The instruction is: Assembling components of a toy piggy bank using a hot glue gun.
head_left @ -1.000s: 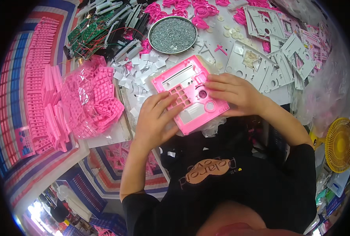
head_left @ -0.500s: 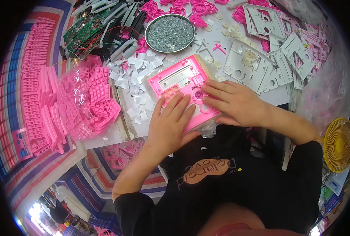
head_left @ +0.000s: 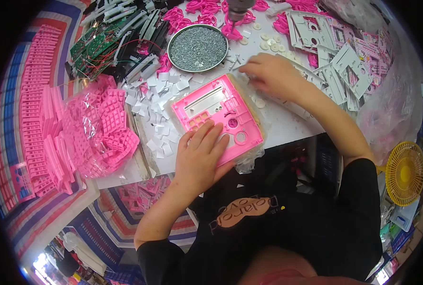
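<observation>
The left hand [head_left: 199,152] lies palm down with fingers a little apart, over the near left part of a rectangular pink plastic casing [head_left: 221,114], its thumb by the near edge. The right hand [head_left: 278,78] is away from the casing, above the table just beyond its right side, fingers curled near some small slender pale pieces [head_left: 233,61]; from where I stand I cannot tell whether it pinches anything.

It looks to me like a steady-and-fetch step: one hand keeps the work in place while the other is at the loose parts. The next move, I'd say, calls for a fine fingertip grip on something small, with the left hand bearing down gently so nothing slides.

The casing rests slightly askew on a beige pad wrapped in clear plastic [head_left: 249,97], directly in front of the person, at the near side of the white tabletop [head_left: 299,130]. It seems to lie inside face up: raised rim, little posts, a long slot with a silvery strip, round openings toward the right, and a grid of square holes partly hidden under the fingers. Just beyond it sits a round metal dish [head_left: 198,71] full of small grey screws [head_left: 197,47], with scattered white paper squares [head_left: 161,90] to its left.
</observation>
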Available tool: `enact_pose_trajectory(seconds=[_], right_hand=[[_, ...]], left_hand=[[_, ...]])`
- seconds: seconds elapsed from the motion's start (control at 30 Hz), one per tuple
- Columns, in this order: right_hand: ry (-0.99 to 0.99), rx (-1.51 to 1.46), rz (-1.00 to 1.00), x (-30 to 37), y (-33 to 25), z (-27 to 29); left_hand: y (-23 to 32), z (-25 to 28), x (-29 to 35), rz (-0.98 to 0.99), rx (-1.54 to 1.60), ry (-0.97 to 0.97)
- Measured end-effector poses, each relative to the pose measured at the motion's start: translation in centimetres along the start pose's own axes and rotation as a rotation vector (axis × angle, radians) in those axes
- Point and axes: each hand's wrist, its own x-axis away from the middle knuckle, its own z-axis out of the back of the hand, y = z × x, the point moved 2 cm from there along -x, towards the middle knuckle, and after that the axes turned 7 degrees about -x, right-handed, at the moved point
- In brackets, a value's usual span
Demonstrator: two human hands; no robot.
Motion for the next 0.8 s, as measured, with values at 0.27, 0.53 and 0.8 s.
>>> enact_pose_trajectory(seconds=[0.27, 0.53, 0.8], right_hand=[[-0.06, 0.04, 0.078, -2.2, 0.5, 0.7], [0.058, -0.491, 0.239, -1.0, -8.9, 3.1], [0.397, -0.995, -0.179, 0.8, -9.9, -0.3]], left_hand=[[-0.6, 1.5, -0.9, 0.074, 0.226, 0.149], [-4.0, 3.0, -5.8, 0.438, 1.372, -0.04], [-1.9, 1.5, -4.6, 0.263, 0.641, 0.407]])
